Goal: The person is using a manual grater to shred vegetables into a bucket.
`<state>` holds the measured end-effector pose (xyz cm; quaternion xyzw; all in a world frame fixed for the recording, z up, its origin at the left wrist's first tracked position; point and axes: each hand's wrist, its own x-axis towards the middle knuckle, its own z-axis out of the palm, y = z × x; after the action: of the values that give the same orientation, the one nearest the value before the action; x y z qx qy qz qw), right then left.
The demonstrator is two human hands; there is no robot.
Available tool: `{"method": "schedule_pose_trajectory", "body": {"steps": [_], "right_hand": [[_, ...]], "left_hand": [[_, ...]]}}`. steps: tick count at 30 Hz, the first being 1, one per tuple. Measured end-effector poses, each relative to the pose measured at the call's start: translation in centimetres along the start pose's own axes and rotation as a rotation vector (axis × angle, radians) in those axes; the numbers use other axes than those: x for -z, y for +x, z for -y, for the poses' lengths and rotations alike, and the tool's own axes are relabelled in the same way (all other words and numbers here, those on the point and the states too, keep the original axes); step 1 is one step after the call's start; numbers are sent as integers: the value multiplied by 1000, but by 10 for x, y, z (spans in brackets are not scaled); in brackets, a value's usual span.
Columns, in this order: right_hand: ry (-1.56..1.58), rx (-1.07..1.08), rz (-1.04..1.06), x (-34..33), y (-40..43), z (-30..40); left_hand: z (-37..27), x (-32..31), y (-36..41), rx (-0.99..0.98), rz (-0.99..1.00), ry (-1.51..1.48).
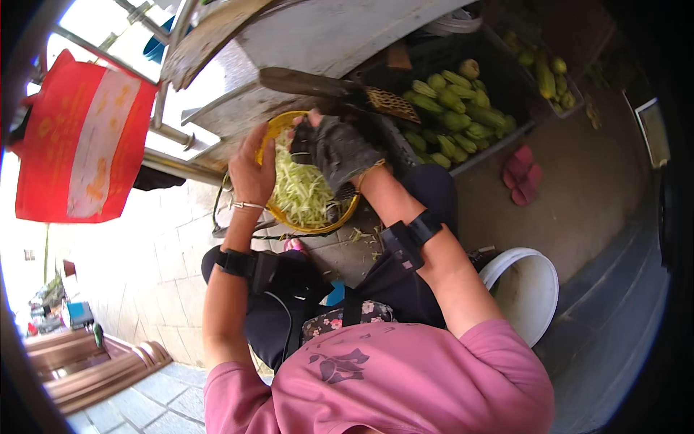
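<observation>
A round yellow basin (340, 221) full of pale green vegetable shreds (303, 190) stands on the paving between my feet. My left hand (252, 171) grips its left rim, thumb on the inner side. Over the upper right of the shreds is my right hand (333, 146), in a dark, worn glove with bare fingertips. Its fingers are curled, and whether they hold something is hidden. Just beyond it lies a long wooden piece (303, 83), beside a tan perforated piece (393, 103).
A dark crate (463, 165) of ridged green gourds (455, 103) stands right. Another container holds more gourds (546, 78). A white bucket (534, 293) is by my right elbow. Pink footwear (522, 174) lies on the floor. A red bag (87, 141) hangs left by metal rails (179, 168).
</observation>
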<state>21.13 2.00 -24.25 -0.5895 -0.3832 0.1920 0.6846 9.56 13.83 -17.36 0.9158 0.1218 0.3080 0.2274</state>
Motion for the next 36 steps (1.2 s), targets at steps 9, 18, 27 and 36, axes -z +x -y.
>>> {"method": "schedule_pose_trajectory", "body": {"steps": [9,18,27,36], "right_hand": [[1178,-649,-14,-23,-27,40],[1306,-638,125,-32,-41,53],[1366,-501,181,-25,-43,58],[296,57,187,-28,-65,66]], "left_hand": [[-20,2,-56,183,71,-282],[-8,5,-52,104,42,73],[-2,4,-41,138,40,64],[5,0,-35,154,194,476]]}}
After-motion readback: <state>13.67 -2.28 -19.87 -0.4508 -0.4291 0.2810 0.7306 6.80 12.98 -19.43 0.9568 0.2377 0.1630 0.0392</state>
